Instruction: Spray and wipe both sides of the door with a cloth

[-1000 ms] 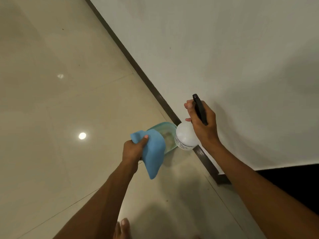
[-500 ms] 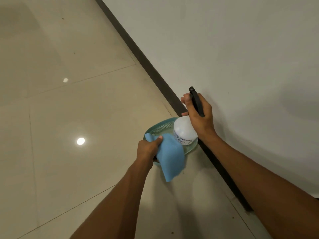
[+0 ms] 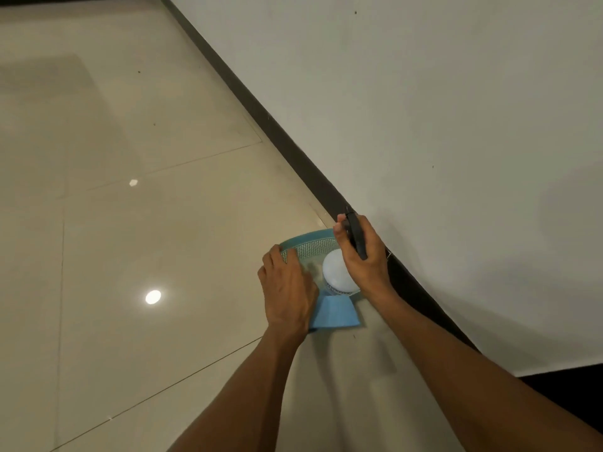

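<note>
1. The right hand (image 3: 365, 259) is clenched around the black trigger head of the spray bottle (image 3: 336, 272), fingers wrapped over the top. The bottle's white body hangs below the hand, inside the basket (image 3: 306, 240).
2. The left hand (image 3: 287, 288) lies palm down with its fingers nearly straight, their tips reaching the basket's near-left rim. It rests on the cloth (image 3: 336, 314).
3. The blue cloth sticks out from under the left palm, toward the wrist side. It drapes over the basket's near edge onto the floor (image 3: 130, 223), just below the bottle.
4. The teal mesh basket sits on the tiled floor, close against the dark baseboard (image 3: 277, 125) of the white wall (image 3: 424, 125).
5. Count: two hands, one cloth, one spray bottle, one basket.
</note>
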Demonstrator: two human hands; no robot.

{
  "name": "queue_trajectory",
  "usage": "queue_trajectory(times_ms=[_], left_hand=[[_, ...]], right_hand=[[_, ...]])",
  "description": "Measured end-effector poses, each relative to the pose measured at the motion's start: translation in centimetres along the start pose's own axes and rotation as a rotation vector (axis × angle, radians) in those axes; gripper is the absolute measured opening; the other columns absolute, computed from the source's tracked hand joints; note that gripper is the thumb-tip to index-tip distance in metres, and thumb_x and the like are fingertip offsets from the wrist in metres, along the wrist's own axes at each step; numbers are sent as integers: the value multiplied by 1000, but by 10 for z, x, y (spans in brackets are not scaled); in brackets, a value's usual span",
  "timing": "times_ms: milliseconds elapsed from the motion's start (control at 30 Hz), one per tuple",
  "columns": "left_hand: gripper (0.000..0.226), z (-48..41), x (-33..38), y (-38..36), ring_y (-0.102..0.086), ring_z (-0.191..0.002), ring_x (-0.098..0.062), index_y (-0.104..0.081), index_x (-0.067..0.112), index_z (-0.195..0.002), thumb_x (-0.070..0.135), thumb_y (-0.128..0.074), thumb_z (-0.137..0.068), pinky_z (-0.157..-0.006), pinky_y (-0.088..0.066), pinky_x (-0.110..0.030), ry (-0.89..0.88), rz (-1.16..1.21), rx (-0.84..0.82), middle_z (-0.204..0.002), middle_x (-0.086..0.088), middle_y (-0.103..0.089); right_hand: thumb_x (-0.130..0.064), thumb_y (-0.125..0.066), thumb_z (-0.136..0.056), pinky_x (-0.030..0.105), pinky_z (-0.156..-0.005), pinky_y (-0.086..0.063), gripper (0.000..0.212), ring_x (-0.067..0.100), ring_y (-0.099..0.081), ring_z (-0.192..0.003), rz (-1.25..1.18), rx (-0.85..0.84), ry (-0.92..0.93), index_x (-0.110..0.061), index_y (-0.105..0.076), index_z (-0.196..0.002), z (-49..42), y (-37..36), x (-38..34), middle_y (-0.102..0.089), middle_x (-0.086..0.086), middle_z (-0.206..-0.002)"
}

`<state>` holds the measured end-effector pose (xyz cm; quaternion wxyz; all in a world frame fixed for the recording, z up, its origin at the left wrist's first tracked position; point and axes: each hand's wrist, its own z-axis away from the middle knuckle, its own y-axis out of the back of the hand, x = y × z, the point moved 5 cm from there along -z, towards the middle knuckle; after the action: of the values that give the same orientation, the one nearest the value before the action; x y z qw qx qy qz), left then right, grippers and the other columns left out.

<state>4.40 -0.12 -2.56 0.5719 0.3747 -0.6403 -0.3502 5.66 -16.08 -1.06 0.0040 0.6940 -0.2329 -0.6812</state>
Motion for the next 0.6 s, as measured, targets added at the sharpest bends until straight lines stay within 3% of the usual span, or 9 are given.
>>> queue_trajectory(times_ms=[167,300,467,600], left_hand=[[33,12,-4,-10,-49,-108,-20,-59,17,-110,43,-49,-93,-98,-34,-33,-173,-77,-110,-115,-3,-57],[57,30,-7,-16,-50,-96,-15,-57,24,-99,66,-19,-94,-98,-32,-32,-314,-140,-181,-103,5,-57],[66,38,-14,-17,-49,-100,-14,-54,25,-109,78,-18,-90,-106,-32,-36,-381,-148,-212,-110,7,-55],[65,35,-8,-6,-48,-100,-13,-53,26,-107,78,-18,-90,-107,-29,-34,-365,-115,-174,-111,7,-55]], right_hand=[[-44,-75,-88,35,-98,-50,45,16,-58,-117,18,-3,-42,-30,-54,-125,6,3,9,-62,-10,-120],[-39,-79,-86,35,-98,-50,50,14,-57,-111,34,-12,-94,-24,-56,-127,7,3,9,-61,-12,-115],[-42,-84,-79,38,-96,-50,68,22,-59,-117,62,-16,-132,-22,-53,-136,10,2,15,-62,1,-132],[-40,-87,-76,35,-94,-51,71,19,-58,-117,63,-27,-128,-26,-50,-135,12,4,13,-60,-5,-131]])
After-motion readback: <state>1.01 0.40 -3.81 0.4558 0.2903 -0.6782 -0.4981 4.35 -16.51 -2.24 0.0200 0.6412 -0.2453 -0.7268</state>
